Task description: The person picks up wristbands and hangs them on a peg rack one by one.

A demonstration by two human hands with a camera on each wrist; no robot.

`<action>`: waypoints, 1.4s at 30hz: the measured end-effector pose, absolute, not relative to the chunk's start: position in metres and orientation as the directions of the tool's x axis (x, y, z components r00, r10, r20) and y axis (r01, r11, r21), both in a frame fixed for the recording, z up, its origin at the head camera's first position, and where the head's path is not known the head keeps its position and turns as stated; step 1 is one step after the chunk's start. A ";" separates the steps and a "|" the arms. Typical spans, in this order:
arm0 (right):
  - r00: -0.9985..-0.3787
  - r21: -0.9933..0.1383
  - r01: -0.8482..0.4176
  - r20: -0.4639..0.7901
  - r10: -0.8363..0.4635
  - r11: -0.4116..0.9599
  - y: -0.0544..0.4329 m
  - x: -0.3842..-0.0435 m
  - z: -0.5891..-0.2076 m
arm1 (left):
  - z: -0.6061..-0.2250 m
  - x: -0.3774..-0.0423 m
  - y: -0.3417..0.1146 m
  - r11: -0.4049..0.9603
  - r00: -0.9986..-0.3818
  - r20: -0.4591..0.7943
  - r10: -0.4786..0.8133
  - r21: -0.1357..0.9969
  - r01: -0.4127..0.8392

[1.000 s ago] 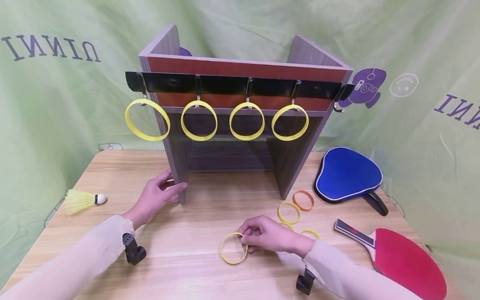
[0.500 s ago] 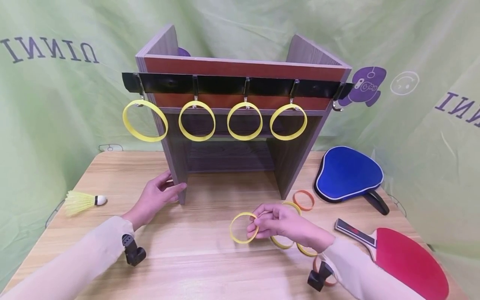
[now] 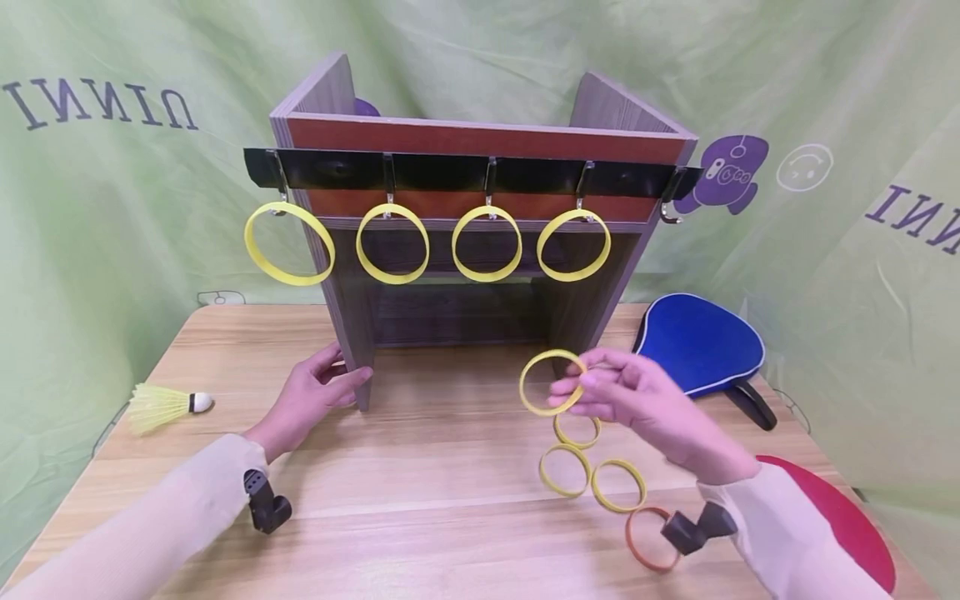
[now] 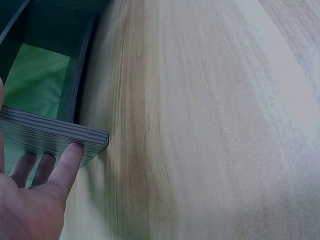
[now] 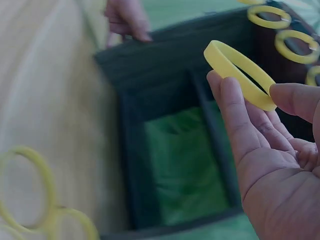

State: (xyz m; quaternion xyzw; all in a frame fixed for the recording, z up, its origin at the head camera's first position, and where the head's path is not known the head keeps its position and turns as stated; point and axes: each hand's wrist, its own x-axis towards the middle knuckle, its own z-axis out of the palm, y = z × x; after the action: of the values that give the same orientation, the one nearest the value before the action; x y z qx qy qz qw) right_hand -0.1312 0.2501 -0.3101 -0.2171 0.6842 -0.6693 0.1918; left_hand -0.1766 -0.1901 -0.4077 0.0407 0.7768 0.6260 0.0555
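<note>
A pale green fabric backdrop (image 3: 135, 208) fills the frame's upper part, printed with mirrored dark lettering (image 3: 101, 104) at upper left and a purple cartoon figure (image 3: 723, 171) at right. Below, a light wooden surface (image 3: 420, 500).

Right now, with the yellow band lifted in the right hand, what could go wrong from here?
1. The right hand only pinches the band at its edge, so the band may slip and drop among the loose bands on the table.
2. The free hook sits at the rack's far right end; a clumsy reach might knock the nearest hung band.
</note>
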 end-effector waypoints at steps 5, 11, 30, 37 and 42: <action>-0.824 -0.981 -0.178 0.194 -0.532 -0.081 0.269 -0.135 -0.280 | -0.406 -0.177 -0.191 0.207 -0.990 -0.031 0.139 0.978 -0.001; -0.773 -0.923 -0.264 0.376 -0.511 -0.280 0.283 -0.139 -0.255 | -0.407 -0.175 -0.192 0.214 -0.990 -0.039 0.135 0.977 -0.010; -0.885 -0.853 -0.291 0.412 -0.217 -0.433 0.290 -0.156 -0.225 | -0.407 -0.176 -0.192 0.215 -0.990 -0.031 0.141 0.977 0.000; -0.896 -0.868 -0.281 0.390 -0.213 -0.409 0.288 -0.159 -0.232 | -0.406 -0.177 -0.192 0.219 -0.990 -0.028 0.142 0.976 0.004; -0.897 -0.889 -0.277 0.375 -0.232 -0.365 0.287 -0.159 -0.237 | -0.407 -0.177 -0.192 0.228 -0.989 -0.032 0.141 0.974 0.001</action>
State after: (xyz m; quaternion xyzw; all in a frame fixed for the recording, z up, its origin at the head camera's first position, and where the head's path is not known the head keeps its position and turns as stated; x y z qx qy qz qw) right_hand -0.1591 0.2874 -0.2366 -0.2262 0.5633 -0.7945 -0.0143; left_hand -0.1766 -0.1921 -0.4074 0.0456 0.7814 0.6197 0.0565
